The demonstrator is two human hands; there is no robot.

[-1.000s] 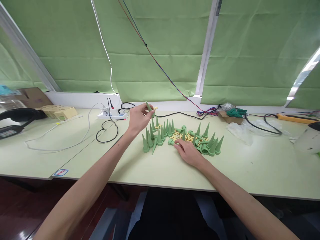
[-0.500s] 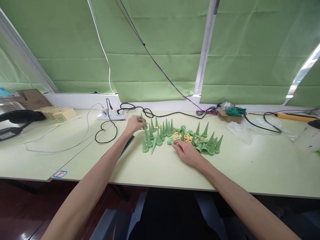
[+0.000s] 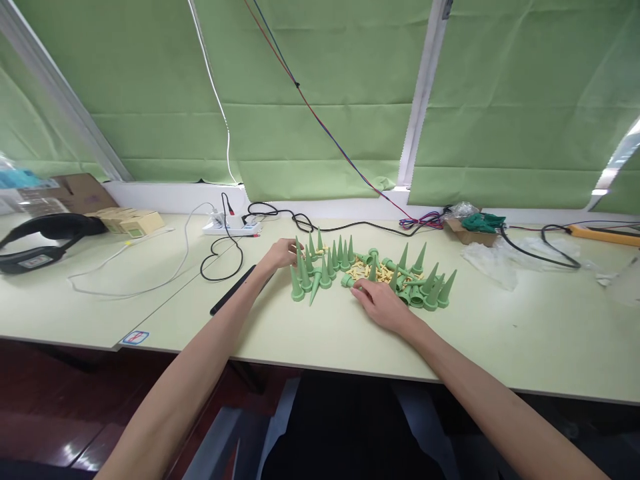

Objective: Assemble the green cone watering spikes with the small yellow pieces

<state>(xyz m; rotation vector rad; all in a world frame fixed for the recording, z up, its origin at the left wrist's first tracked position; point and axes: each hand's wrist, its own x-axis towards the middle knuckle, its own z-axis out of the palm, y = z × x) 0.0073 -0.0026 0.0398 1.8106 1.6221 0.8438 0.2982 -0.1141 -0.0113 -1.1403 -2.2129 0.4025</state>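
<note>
Several green cones [image 3: 325, 275] stand on the pale table, with one lying on its side among them. My left hand [image 3: 284, 254] is at the back left of this group, its fingers curled beside a cone; what they hold is too small to tell. My right hand [image 3: 379, 301] rests in front of the small yellow pieces [image 3: 383, 272], its fingertips next to a green part [image 3: 347, 281] lying down. Whether the fingers grip anything is hidden. More green cones [image 3: 447, 290] stand and lie to the right of the yellow pieces.
A black flat object [image 3: 233, 291] lies under my left forearm. Behind it are a power strip [image 3: 233, 227] and loose cables. Black headphones [image 3: 50, 228] and small boxes [image 3: 143, 223] are at the left. A carton [image 3: 470, 233] and clear plastic [image 3: 489, 265] are at the back right.
The view has shifted slightly, so the table items appear further right. My left hand has moved slightly nearer the cones in front of it. My right hand stays by the yellow pieces.
</note>
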